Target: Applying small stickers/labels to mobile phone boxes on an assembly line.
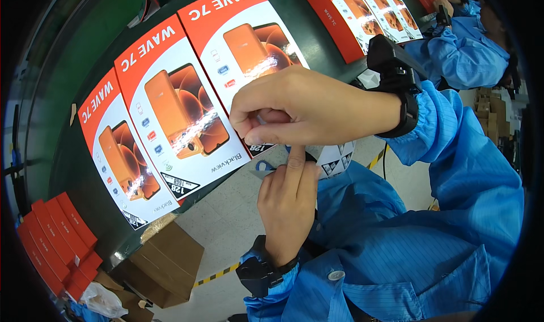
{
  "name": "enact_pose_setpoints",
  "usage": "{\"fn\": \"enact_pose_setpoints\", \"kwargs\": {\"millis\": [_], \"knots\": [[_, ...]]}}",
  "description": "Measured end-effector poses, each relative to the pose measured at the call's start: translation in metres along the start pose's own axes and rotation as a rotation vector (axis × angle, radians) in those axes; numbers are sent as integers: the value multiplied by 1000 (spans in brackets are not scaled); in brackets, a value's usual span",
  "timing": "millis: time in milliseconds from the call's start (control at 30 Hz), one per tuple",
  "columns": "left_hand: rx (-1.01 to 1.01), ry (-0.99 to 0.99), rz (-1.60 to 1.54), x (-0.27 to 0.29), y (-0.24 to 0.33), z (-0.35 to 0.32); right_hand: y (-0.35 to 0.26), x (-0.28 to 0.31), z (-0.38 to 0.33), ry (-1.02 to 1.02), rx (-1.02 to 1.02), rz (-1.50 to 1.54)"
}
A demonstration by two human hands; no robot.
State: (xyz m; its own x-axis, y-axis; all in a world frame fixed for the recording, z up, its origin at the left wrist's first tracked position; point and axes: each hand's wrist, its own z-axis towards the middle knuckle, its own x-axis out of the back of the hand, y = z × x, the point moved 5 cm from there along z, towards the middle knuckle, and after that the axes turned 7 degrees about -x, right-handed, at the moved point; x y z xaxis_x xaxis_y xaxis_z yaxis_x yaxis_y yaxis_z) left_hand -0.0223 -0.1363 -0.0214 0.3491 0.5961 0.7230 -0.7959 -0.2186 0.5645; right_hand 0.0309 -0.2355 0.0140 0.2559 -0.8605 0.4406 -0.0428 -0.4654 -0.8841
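Note:
My right hand is over the near corner of the third phone box, fingers pinched together; whatever lies between the fingertips is hidden. Just below it, my left hand has its index finger stretched upward and the other fingers curled. A white sheet of black triangular labels shows beside the left hand, which appears to grip it. Two more orange-and-white phone boxes stand alongside, a middle one and a left one. Each has a black triangular label at its near corner.
The boxes rest on a dark green table. Another group of phone boxes stands at the far right, near a co-worker's blue sleeve. Below left are stacked red boxes and an open brown carton.

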Motion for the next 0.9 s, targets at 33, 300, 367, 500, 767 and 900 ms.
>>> {"fn": "enact_pose_setpoints", "kwargs": {"millis": [33,300,367,500,767,900], "knots": [[-2,0,-2,0,0,0,0,0,0,-1,0,1],[0,6,12,-2,0,0,3,0,1,34,9,-28],[0,1,12,-2,-1,1,4,1,1,36,35,-48],[2,-2,11,-4,0,-1,7,-5,-3,155,314,-237],[45,-11,-16,-8,-2,4,11,4,2,345,322,-540],[79,-45,-41,-8,-8,5,19,15,9,154,102,-188]]}}
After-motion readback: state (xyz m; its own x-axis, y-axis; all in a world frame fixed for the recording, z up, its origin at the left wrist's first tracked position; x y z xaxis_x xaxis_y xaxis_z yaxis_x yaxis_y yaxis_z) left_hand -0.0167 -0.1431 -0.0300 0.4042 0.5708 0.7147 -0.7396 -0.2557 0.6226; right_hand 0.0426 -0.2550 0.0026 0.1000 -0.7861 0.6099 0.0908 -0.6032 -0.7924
